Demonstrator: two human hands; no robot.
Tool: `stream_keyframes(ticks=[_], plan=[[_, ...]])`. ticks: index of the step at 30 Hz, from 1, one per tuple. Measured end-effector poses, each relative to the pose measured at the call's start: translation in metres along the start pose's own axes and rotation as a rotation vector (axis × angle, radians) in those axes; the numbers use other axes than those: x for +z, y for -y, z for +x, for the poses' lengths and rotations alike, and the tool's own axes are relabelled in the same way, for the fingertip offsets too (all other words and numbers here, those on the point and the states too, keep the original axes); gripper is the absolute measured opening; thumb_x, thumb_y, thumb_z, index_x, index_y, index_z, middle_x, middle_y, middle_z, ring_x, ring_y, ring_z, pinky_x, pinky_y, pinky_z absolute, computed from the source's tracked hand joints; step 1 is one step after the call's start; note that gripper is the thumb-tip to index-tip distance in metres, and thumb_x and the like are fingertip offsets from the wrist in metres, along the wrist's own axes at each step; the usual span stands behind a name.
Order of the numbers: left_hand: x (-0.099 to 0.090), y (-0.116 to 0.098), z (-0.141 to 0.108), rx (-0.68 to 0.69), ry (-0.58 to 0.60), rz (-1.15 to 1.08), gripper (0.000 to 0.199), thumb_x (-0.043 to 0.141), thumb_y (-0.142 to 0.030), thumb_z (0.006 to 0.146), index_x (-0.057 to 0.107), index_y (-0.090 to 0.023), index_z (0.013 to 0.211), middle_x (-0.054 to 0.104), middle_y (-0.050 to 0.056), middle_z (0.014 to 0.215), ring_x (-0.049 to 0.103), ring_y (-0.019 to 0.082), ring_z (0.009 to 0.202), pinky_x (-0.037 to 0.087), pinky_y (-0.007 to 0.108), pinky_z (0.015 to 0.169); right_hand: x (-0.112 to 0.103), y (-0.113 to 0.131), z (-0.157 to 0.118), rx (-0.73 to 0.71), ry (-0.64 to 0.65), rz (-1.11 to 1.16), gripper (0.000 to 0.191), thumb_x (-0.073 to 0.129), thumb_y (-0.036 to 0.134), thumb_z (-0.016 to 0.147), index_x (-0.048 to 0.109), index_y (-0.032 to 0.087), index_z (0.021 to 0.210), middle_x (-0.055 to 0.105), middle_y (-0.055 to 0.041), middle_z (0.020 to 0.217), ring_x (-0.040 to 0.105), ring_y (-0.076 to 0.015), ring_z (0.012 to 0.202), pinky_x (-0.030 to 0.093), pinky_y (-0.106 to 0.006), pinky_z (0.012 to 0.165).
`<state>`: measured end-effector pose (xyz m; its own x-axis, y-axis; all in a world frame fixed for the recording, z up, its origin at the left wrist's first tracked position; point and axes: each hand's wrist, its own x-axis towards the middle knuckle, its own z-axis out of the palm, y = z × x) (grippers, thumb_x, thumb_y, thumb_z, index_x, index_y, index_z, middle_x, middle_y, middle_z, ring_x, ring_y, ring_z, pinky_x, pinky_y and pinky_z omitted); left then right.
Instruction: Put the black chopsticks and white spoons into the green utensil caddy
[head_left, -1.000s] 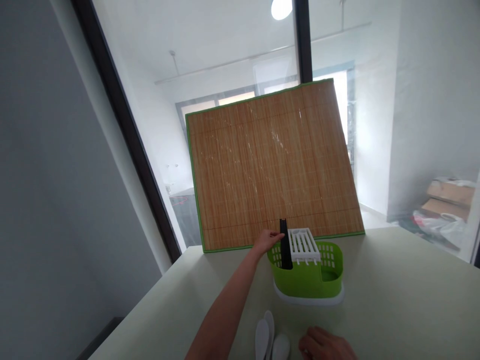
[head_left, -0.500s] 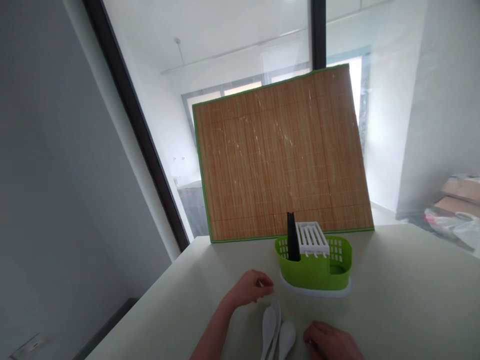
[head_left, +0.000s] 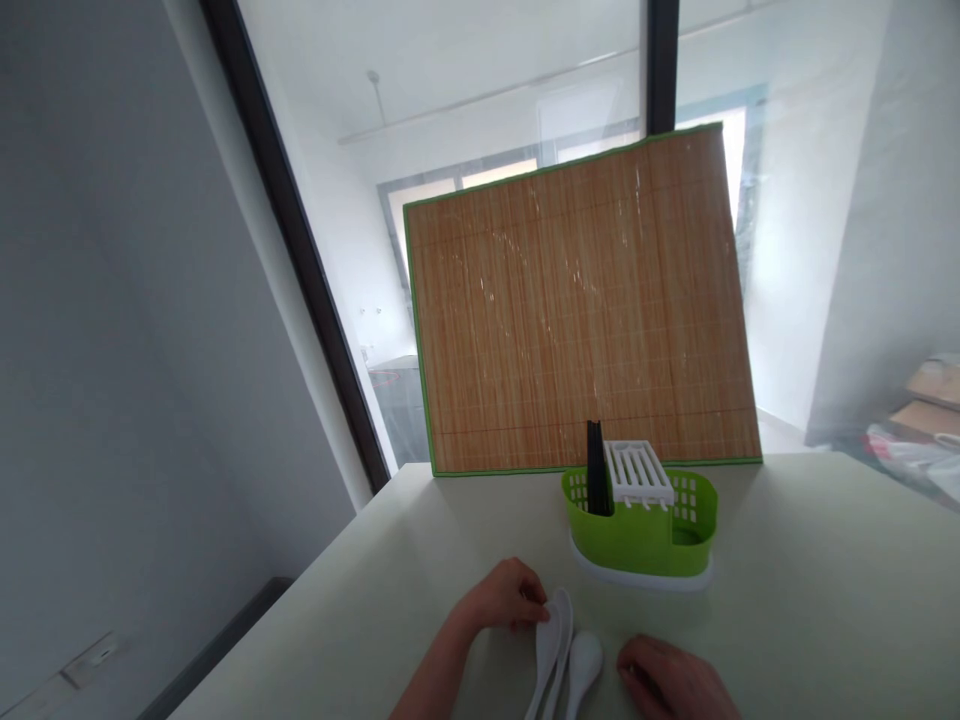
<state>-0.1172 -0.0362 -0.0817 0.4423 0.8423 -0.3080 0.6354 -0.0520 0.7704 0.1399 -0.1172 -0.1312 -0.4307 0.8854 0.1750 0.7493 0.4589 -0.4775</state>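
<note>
Left hand (head_left: 511, 597) has moved in to the three white spoons (head_left: 549, 638) and its fingertips seem to touch one; I cannot tell if they pinch it; right hand (head_left: 671, 680) is curled, maybe with nothing inside; the spoons lie close together on the table (head_left: 810, 590), so a bump could make them slide or clack

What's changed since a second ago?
The left hand has let go of the black sticks in the green basket and come back toward the camera, to the leftmost white spoon; whether it grips it is unclear. The right hand stays beside the spoons; sticks, basket and spoons stay put.
</note>
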Motion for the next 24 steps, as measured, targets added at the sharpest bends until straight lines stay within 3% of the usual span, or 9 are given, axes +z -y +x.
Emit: stream_keyframes(ticks=[5,10,12,16,19,24], plan=[[-0.015,-0.016,-0.011,-0.011,-0.175,0.065,0.014,0.058,-0.026,0.066,0.062,-0.013,0.07,0.06,0.0,0.056,0.056,0.013,0.05,0.043,0.023,0.047,-0.003,0.001,-0.002,0.015,-0.044,0.032,0.022,0.039,0.029,0.087,0.061,0.025,0.082,0.069,-0.0007,0.077,0.064,-0.0162,0.069,0.044,-0.024,0.062],[-0.035,-0.079,-0.052,0.18,-0.599,0.339,0.015,0.053,-0.03,0.075,0.062,-0.018,0.072,0.064,0.0,0.064,0.058,0.013,0.06,0.04,0.023,0.056,0.0,-0.001,-0.001,0.007,-0.132,0.118,0.028,0.04,0.039,0.088,0.057,0.025,0.105,0.066,0.0011,0.069,0.06,-0.0143,0.059,0.044,-0.023,0.059],[-0.026,-0.105,-0.063,0.261,-0.716,0.408,0.015,0.052,-0.03,0.078,0.061,-0.019,0.071,0.065,-0.001,0.067,0.057,0.012,0.062,0.039,0.022,0.057,0.002,-0.002,-0.001,-0.013,-0.154,0.147,0.035,0.041,0.042,0.088,0.052,0.023,0.116,0.065,0.0014,0.068,0.059,-0.0138,0.057,0.043,-0.023,0.057],[0.015,-0.132,-0.055,0.376,-0.765,0.4,0.012,0.052,-0.026,0.08,0.059,-0.02,0.072,0.064,-0.002,0.068,0.057,0.011,0.062,0.038,0.02,0.058,0.001,-0.004,0.0,-0.025,-0.148,0.152,0.041,0.042,0.042,0.088,0.05,0.019,0.119,0.064,0.0009,0.067,0.058,-0.0141,0.056,0.042,-0.023,0.056],[0.045,-0.131,-0.038,0.426,-0.78,0.417,0.01,0.051,-0.023,0.08,0.058,-0.02,0.072,0.064,-0.002,0.07,0.057,0.011,0.063,0.039,0.02,0.059,-0.002,-0.006,0.001,0.018,-0.098,0.17,0.032,0.043,0.044,0.087,0.062,0.021,0.095,0.064,0.0012,0.061,0.056,-0.014,0.054,0.038,-0.022,0.053],[0.07,-0.118,-0.024,0.499,-0.829,0.467,0.01,0.05,-0.021,0.082,0.058,-0.021,0.077,0.063,0.0,0.072,0.058,0.012,0.065,0.042,0.022,0.061,-0.001,-0.014,0.005,0.093,-0.113,0.203,0.036,0.039,0.045,0.089,0.059,0.021,0.072,0.065,0.0011,0.058,0.054,-0.0131,0.052,0.033,-0.022,0.051]])
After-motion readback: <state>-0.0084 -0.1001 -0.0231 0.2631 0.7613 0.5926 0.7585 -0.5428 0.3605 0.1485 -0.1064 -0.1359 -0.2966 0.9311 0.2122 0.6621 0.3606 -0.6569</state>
